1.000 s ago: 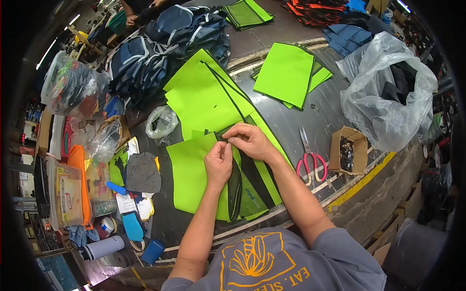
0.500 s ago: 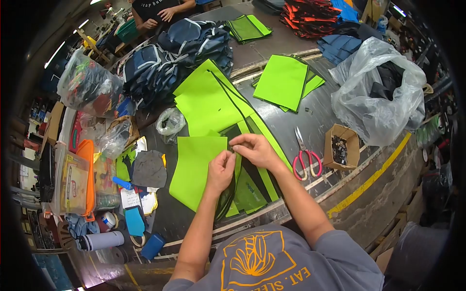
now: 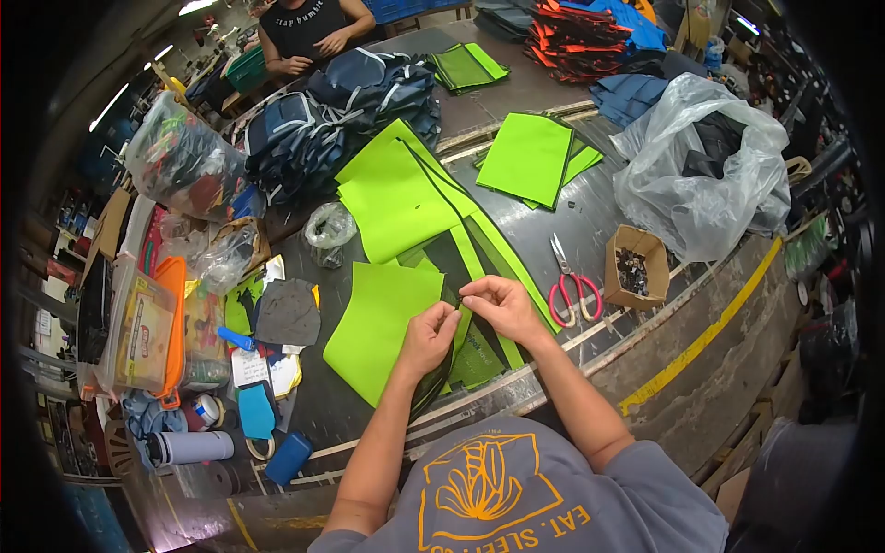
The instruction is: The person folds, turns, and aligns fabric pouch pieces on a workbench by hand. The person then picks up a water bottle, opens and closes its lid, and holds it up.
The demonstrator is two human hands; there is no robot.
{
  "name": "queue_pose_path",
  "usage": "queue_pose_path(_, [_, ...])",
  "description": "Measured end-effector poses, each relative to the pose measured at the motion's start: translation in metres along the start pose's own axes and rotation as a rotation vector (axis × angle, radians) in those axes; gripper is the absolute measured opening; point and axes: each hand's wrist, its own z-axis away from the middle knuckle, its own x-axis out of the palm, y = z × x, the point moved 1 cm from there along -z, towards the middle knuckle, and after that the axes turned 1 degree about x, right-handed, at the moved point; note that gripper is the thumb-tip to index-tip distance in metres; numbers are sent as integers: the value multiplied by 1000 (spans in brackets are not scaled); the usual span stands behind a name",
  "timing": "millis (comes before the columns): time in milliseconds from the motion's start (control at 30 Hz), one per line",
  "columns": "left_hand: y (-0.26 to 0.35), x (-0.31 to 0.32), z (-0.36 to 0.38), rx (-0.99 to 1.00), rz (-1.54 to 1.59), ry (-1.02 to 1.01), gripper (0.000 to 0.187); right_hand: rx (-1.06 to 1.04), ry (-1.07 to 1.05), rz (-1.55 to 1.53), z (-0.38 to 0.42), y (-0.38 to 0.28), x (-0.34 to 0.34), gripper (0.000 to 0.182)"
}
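Note:
A lime-green fabric piece [image 3: 383,323] with black edging lies before me on the dark table. My left hand [image 3: 430,336] is closed at its right side, gripping the black edging [image 3: 431,387], which hangs in loops below the fist. Close beside it, my right hand [image 3: 501,309] pinches a dark bit of that edging between thumb and fingertips; the fingers partly hide it. Under and behind the hands are more green pieces with black edging [image 3: 392,198] and dark mesh. Red-handled scissors [image 3: 576,300] lie to the right of my right hand.
A cardboard box [image 3: 636,267] of small black parts stands right, near a clear plastic bag [image 3: 701,170]. Green pieces [image 3: 530,157] are stacked beyond. Navy bundles [image 3: 359,92] lie back left, near another person [image 3: 313,37]. Tubs [image 3: 138,323], papers and a bottle [image 3: 194,447] crowd the left.
Both hands have shifted slightly right and toward me, away from the green piece's upper corner, still pinching close together. The view has moved a little.

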Motion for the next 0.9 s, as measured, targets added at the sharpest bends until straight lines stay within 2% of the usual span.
queue_pose_path(300, [11,1,5,25,-9,-9,21,-52,-61,171,3,-16,1,12])
queue_pose_path(900, [20,-5,11,75,-103,-11,20,-44,-82,195,11,-21,2,11])
